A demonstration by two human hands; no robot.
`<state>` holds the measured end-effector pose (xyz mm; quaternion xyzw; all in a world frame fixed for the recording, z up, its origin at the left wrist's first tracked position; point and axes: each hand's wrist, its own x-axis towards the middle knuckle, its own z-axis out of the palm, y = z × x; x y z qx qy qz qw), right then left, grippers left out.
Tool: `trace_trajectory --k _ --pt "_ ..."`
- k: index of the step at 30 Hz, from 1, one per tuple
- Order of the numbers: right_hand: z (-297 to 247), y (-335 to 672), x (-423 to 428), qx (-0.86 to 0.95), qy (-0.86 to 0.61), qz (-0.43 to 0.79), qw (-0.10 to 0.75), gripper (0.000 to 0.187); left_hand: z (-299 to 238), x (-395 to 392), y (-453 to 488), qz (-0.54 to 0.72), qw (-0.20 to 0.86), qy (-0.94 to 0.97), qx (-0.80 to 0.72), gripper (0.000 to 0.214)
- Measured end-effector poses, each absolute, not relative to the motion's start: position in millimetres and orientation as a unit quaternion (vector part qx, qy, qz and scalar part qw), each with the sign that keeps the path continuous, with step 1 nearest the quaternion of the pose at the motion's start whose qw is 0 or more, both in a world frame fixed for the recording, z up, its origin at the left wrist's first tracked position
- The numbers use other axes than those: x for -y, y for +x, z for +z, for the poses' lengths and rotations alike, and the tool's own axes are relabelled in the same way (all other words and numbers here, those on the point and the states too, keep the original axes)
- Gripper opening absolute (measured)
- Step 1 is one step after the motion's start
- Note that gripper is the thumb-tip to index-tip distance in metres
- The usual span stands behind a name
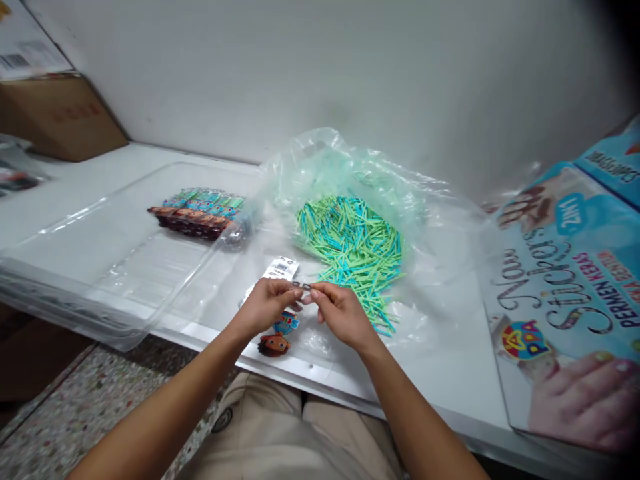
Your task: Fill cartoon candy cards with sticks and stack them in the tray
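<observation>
Just above the table's front edge, my left hand (267, 305) and my right hand (341, 312) meet with fingertips pinched. Between them show small dark metal loops (307, 287), one at each hand's fingertips; whether they are joined, I cannot tell. Below my left hand lies a cartoon-figure piece (275, 343) with a brown face and blue lettering, partly hidden by the fingers. Behind that hand sticks out a white card with a barcode (281, 268). Beyond my right hand, a heap of thin green and blue sticks (355, 247) spills from a clear plastic bag (320, 160).
At the left, a clear plastic tray (100, 280) overhangs the table edge and holds a row of similar figure pieces (200, 213). A brown carton (65, 117) stands at the back left. A large printed blue box (560, 220) fills the right side. A wall rises behind.
</observation>
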<state>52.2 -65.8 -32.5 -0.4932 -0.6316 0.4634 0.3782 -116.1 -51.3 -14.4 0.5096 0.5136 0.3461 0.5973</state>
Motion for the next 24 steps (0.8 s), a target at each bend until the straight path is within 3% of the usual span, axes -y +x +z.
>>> trace_trajectory --k 12,15,19,21,24 --pt "-46 58 52 0.58 -0.549 0.443 0.407 0.025 -34 36 -124 0.342 0.492 0.572 -0.561 0.038" --pt "-48 72 51 0.56 -0.573 0.421 0.425 0.025 -31 30 -134 0.302 0.38 0.638 -0.598 0.053" --pt "-40 78 60 0.539 -0.571 0.426 0.45 0.026 -17 37 -132 0.381 0.195 0.669 -0.608 0.085" --pt "-32 73 69 0.54 -0.547 0.444 0.46 0.027 -12 46 -122 0.392 0.299 0.671 -0.554 0.074" --pt "-24 72 83 0.569 -0.529 0.446 0.444 0.027 -13 59 -107 0.315 0.572 0.601 -0.461 0.043"
